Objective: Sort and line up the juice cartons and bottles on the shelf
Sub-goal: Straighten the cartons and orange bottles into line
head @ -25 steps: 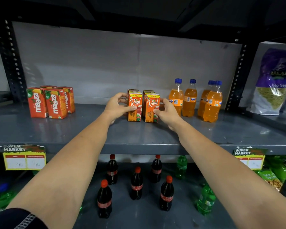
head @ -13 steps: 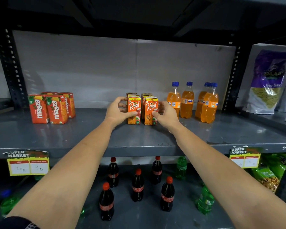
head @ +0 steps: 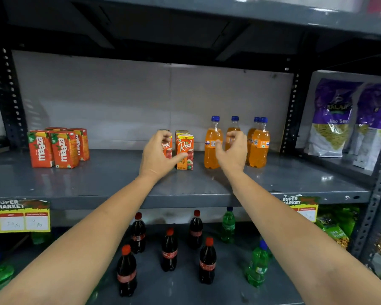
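Observation:
Two orange "Real" juice cartons stand mid-shelf. The right carton (head: 185,148) is in full view, while the left carton (head: 168,147) is mostly hidden behind my left hand (head: 157,155). That hand hovers in front of it with fingers curled apart, and its thumb reaches across the right carton's lower front. My right hand (head: 231,150) is open in front of several orange soda bottles (head: 212,146) with blue caps, covering part of one and holding nothing. A group of red Maaza cartons (head: 62,148) stands at the left of the grey shelf (head: 97,179).
On the lower shelf stand several cola bottles (head: 169,249) and green bottles (head: 257,265). Purple snack bags (head: 332,119) sit beyond the right upright post (head: 291,111). Yellow price tags (head: 22,216) hang on the shelf's front edge.
My right hand has left the right Real carton and moved right, in front of the orange bottles. My left hand has loosened off the left carton. The camera has moved closer.

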### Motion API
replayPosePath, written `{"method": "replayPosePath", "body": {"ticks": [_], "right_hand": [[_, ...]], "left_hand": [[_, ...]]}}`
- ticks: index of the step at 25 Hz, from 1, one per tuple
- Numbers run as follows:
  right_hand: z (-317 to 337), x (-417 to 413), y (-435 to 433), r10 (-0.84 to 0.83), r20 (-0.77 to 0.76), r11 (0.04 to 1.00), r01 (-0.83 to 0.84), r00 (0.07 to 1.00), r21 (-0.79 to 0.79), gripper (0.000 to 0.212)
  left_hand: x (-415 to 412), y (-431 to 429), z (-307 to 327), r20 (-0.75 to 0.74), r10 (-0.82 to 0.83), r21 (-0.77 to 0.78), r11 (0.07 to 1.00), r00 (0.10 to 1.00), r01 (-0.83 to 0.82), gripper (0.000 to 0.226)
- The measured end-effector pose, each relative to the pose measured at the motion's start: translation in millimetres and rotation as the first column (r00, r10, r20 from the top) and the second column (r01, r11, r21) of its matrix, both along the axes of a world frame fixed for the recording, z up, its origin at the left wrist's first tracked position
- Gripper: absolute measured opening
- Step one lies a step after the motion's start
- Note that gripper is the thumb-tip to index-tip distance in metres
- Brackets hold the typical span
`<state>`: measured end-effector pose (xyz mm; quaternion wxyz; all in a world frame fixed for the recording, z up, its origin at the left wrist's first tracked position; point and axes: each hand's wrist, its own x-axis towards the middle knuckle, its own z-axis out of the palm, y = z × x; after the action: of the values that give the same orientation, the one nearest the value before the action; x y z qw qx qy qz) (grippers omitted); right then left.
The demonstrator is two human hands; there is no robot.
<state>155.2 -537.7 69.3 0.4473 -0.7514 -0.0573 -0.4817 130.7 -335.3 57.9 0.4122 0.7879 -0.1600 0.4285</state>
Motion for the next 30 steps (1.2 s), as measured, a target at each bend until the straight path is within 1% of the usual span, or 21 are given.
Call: {"method": "replayPosePath", "body": {"ticks": [2,4,5,7,10,12,14,15,17,20,25,30], "right_hand": [[2.1,0.5,-32.8,-0.054,0.058,0.997,0.057,0.997,-0.049,0.031],[3.0,1.0,-72.9,-0.134,0.08,0.989,0.139,0.988,-0.06,0.031],[2.7,3.0,-93.0,-0.177,0.064,0.982,0.18,0.982,-0.054,0.032],[1.7,8.8,-121.7,-0.212,0.02,0.977,0.213,0.977,-0.023,0.035],[-0.2,20.2,-141.1,-0.155,-0.073,0.988,0.156,0.985,0.004,0.043],[-1.6,27.0,-147.5,-0.061,-0.207,0.998,0.065,0.976,0.009,0.053],[-2.5,30.4,-148.9,0.056,-0.359,0.996,-0.03,0.932,0.08,0.064],[-3.0,31.9,-148.8,0.098,-0.407,0.993,-0.059,0.908,0.107,0.068],[-4.2,33.7,-147.4,0.126,-0.467,0.991,-0.085,0.875,0.108,0.07],[-5.3,35.4,-147.9,0.113,-0.508,0.993,-0.078,0.854,0.09,0.065],[-6.8,38.1,-149.1,0.082,-0.509,0.997,-0.065,0.857,0.05,0.064],[-6.5,36.9,-149.3,0.055,-0.495,0.998,-0.051,0.867,0.021,0.064]], "left_hand": [[-0.9,-32.0,-0.5,0.009,-0.067,0.018,0.998,0.998,0.067,0.054],[3.8,-63.1,-1.1,0.006,-0.112,0.042,0.993,0.994,0.112,0.047],[7.8,-77.9,-1.7,-0.016,-0.121,0.057,0.991,0.993,0.121,0.048],[16.4,-100.2,-1.9,-0.089,-0.09,0.088,0.991,0.992,0.098,0.059],[27.3,-122.0,0.0,-0.205,-0.023,0.098,0.994,0.979,0.044,0.076],[36.0,-129.4,2.0,-0.259,0.002,0.058,0.998,0.966,0.014,0.082],[44.4,-133.0,3.7,-0.298,0.015,0.004,1.0,0.954,-0.014,0.081],[47.0,-134.3,4.8,-0.32,0.026,-0.018,0.999,0.947,-0.034,0.079],[50.2,-136.2,7.4,-0.366,0.051,-0.059,0.995,0.929,-0.078,0.075],[53.1,-141.8,8.8,-0.408,0.084,-0.043,0.993,0.909,-0.111,0.07],[60.6,-161.8,5.8,-0.438,0.047,-0.051,0.996,0.898,-0.078,0.075],[60.0,-181.3,9.3,-0.44,0.158,-0.008,0.984,0.884,-0.179,0.081]]}}
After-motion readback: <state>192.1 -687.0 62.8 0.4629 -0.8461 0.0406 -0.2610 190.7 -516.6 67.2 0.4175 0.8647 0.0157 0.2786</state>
